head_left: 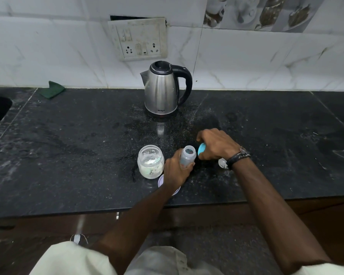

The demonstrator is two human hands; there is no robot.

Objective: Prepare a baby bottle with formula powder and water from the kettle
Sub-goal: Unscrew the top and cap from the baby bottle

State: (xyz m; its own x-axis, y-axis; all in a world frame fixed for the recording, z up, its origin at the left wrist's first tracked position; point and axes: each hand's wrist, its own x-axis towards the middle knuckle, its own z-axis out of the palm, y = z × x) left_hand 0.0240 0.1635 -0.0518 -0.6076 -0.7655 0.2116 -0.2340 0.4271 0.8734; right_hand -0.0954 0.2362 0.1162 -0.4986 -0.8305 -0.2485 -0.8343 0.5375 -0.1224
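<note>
1. The left hand [176,171] is holding the baby bottle [187,157] with its fingers curled round the lower part.
2. The bottle is standing near the front of the black counter [68,155], and its top is open.
3. The right hand [216,144] is gripping a blue cap [201,151] just beside the mouth of the bottle.
4. A glass jar [150,164] with white powder in it is sitting just left of the left hand, with no lid on.
5. A round lid [161,180] is lying flat by the jar, partly hidden under the left wrist.
6. The shiny kettle [163,90] is standing farther back, near the wall.
7. A small clear thing [222,163] is lying by the right wrist; I cannot tell what it is.
8. A green cloth [52,89] is lying far to the left by the wall.
</note>
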